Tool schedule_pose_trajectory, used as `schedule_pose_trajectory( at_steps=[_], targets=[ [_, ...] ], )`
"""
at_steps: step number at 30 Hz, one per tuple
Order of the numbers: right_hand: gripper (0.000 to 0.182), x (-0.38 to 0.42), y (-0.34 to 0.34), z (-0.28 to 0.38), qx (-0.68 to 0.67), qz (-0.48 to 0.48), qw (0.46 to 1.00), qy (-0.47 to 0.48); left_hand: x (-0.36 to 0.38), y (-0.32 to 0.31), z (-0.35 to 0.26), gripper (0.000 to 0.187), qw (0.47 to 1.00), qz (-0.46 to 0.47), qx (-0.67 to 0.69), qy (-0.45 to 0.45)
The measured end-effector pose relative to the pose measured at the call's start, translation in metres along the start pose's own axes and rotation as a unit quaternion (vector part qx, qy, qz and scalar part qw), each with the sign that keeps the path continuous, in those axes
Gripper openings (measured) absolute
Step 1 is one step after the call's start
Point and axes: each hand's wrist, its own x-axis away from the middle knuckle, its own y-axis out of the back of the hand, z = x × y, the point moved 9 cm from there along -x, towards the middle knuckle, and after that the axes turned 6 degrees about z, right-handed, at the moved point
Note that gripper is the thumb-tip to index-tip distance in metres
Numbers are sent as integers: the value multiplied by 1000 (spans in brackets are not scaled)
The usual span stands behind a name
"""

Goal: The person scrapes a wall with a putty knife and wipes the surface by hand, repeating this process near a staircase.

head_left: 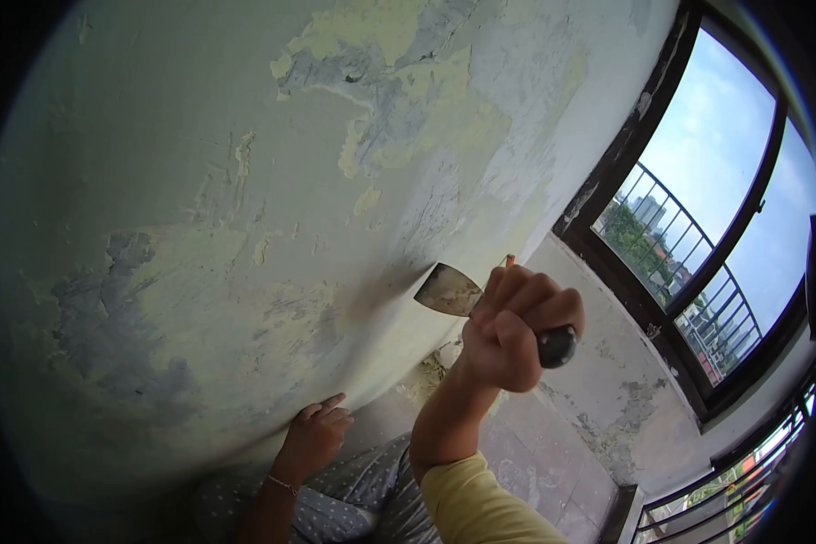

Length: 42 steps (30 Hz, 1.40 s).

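On wall, 3 o'clock: right hand (514, 331) fisted round scraper (451, 290).
Left hand (315, 435) flat, open at 6; steep blade could gouge plaster (199, 272).

Room under renovation, upper storey of a building. Wall (245, 227) has flaking paint and bare grey plaster patches. Dark-framed window (698, 227) with railing (671, 227), rooftops outside. Stained floor (553, 462), no furniture in view.
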Motion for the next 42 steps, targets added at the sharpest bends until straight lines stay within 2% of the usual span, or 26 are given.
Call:
schedule_pose_trajectory(
  at_steps=[2, 4, 6, 11, 15, 17, 18, 19, 21, 23, 25, 27, 28, 30, 31, 32, 33, 34, 36, 38, 39, 40, 42],
  targets=[
    [20, 0, 2, 37, -57, 11, 996, 73, -2, -4, 1, 19, 1000, -2, 5, 5],
    [21, -1, 3, 44, -150, -5, 984, 92, 0, -3, 1, 19, 1000, 8, 4, 6],
    [21, 5, 5, 3, -114, -26, 993, 0, -2, -1, 0, 19, 1000, 15, 15, 18],
    [18, 28, 24, 16, -94, -12, 995, -13, -2, -5, -2, 21, 999, 37, 19, 16],
    [19, 111, 107, -14, -67, -192, 956, -212, -5, 0, -5, 23, 998, 49, 26, 21],
    [19, 187, 157, -44, -91, -299, 889, -334, -4, -5, -3, 23, 998, 48, 28, 26],
    [18, 234, 180, -62, -146, -351, 842, -384, -4, -8, -2, 23, 998, 46, 42, 32],
    [17, 290, 202, -79, -202, -398, 783, -433, -5, -11, -1, 23, 997, 54, 30, 39],
    [17, 433, 248, -96, -285, -554, 635, -457, -4, -15, -3, 25, 998, 49, -1, 36],
    [17, 504, 270, -75, -120, -696, 498, -503, -10, -20, -4, 25, 997, 47, -34, 49],
    [18, 440, 275, -93, -136, -564, 661, -475, -6, -21, -4, 25, 995, 57, -57, 62],
    [19, 381, 269, -99, -150, -458, 758, -439, -14, -18, -12, 26, 996, 21, -77, 50],
    [19, 385, 271, -102, -162, -456, 752, -448, -12, -23, -11, 26, 994, 23, -84, 64],
    [20, 408, 279, -104, -81, -470, 723, -499, -3, -12, -19, 20, 985, -40, -165, 16],
    [21, 433, 280, -102, -68, -510, 670, -536, -4, -7, -22, 20, 983, -27, -179, 22],
    [21, 444, 280, -103, -82, -516, 660, -540, -3, 12, -33, 19, 971, -112, -212, 18],
    [21, 458, 276, -100, -103, -542, 607, -572, -1, 32, -45, 20, 950, -199, -241, 11],
    [21, 470, 272, -97, -120, -562, 554, -602, -6, 39, -48, 20, 949, -194, -247, 16],
    [25, 471, 272, -100, -134, -559, 550, -606, -8, 76, -65, 27, 908, -310, -281, -38],
    [30, 458, 277, -99, -129, -594, 569, -554, -37, 113, -83, 33, 873, -332, -358, -17],
    [30, 456, 274, -100, -137, -592, 563, -560, -52, 132, -89, 39, 854, -344, -391, 11],
    [31, 452, 278, -97, -111, -591, 580, -549, -65, 149, -95, 49, 834, -355, -422, 37],
    [31, 451, 283, -92, -91, -592, 595, -536, -90, 174, -99, 64, 841, -338, -403, 123]
  ],
)
